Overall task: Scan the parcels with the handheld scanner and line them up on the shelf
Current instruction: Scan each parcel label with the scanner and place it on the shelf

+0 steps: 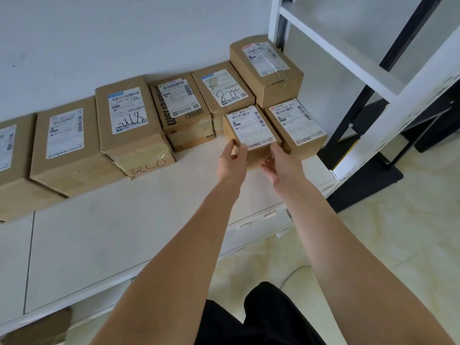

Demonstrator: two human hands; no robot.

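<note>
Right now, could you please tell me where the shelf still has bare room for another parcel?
The white shelf board is bare along its whole front, before the row of brown cardboard parcels. The back along the wall is crowded, and so is the right end, where both hands hold the small labelled box.

A small brown cardboard parcel (251, 131) with a white shipping label on top sits on the white shelf (154, 200), label facing up, its barcode toward the wall. Just beside it on the right lies a similar small parcel (297, 125), also label up. Behind these two, a row of brown parcels runs along the wall: a tall box (267, 68) at the right end, then a box with handwritten numbers (222, 92), a box with printed lettering on its side (183, 110), a larger taped box (130, 125) with pen marks, another large box (66, 143), and one more (10, 158) cut off at the left edge. All labels face upward.
</note>
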